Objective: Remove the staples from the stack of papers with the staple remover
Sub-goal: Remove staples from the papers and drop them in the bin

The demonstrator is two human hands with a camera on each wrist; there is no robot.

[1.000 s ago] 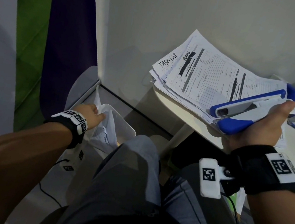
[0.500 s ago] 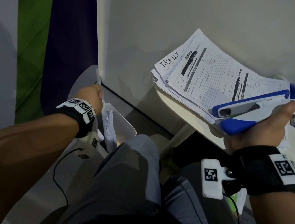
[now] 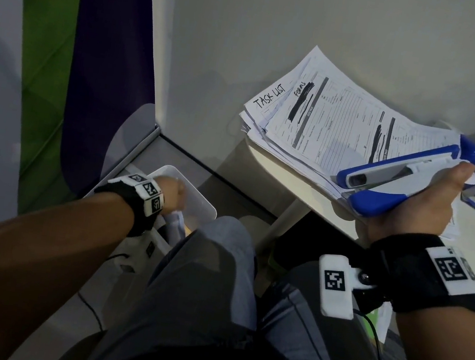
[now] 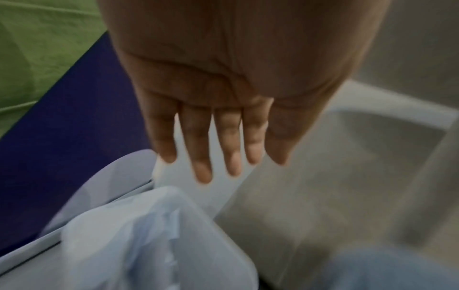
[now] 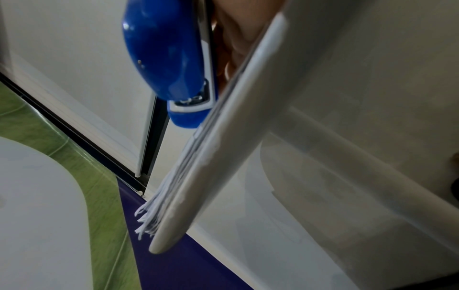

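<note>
A stack of printed papers (image 3: 344, 124) lies on the corner of a white table (image 3: 287, 187), its top sheets marked "TASK LIST" and "FORMS". My right hand (image 3: 428, 200) grips the blue and white staple remover (image 3: 389, 176), which rests on the stack's near edge. From below, the right wrist view shows the staple remover (image 5: 168, 58) above the paper edges (image 5: 159, 206) and the table edge (image 5: 223, 157). My left hand (image 3: 171, 193) hovers over a white bin (image 3: 202, 202) on the floor. Its fingers (image 4: 231, 157) are straight and hold nothing.
The bin holds a pale plastic liner (image 4: 136, 235). My knees in grey trousers (image 3: 211, 267) sit between bin and table. A blue object (image 3: 474, 155) and dark clutter lie at the table's far right. A white wall stands behind, with green and purple surfaces on the left.
My left hand went up to the bin's far-left corner, then came down and to the right over the bin. My right hand and the staple remover stayed on the stack.
</note>
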